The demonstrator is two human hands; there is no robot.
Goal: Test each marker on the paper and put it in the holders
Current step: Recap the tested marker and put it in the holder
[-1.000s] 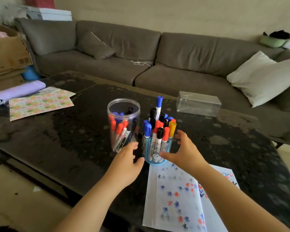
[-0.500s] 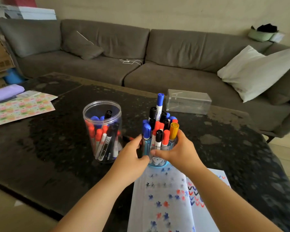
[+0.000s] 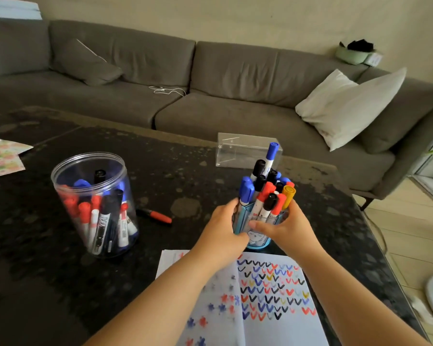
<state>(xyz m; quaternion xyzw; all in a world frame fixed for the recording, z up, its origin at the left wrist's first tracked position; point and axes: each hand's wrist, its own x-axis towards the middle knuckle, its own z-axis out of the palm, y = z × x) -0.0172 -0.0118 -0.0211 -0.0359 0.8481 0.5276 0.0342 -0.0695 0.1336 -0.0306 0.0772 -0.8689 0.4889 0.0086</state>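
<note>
Both hands had closed in since a second before, my left hand [image 3: 223,229] and right hand [image 3: 284,227] gripping the blue holder [image 3: 258,239] on the table [image 3: 185,166] above the paper [image 3: 273,295], likely repositioning it; next, testing the loose red marker [image 3: 155,216].

- Both hands clasp the blue holder [image 3: 256,242], the left hand [image 3: 221,229] curled round its left side and the right hand [image 3: 289,227] round its right, thumb across the front.
- The blue holder stands upright on the dark table [image 3: 185,171], packed with markers capped in blue, red, black and one in yellow [image 3: 288,193].
- To its left, apart, stands a clear jar [image 3: 94,203] with more markers leaning inside.
- A red-capped marker [image 3: 155,216] lies flat on the table between jar and blue holder.
- The paper [image 3: 268,300], covered in coloured tick marks, lies just in front of the blue holder, under both forearms.
- A clear plastic box [image 3: 243,151] sits behind the blue holder; a grey sofa [image 3: 210,78] with a white cushion [image 3: 348,106] lies beyond.
</note>
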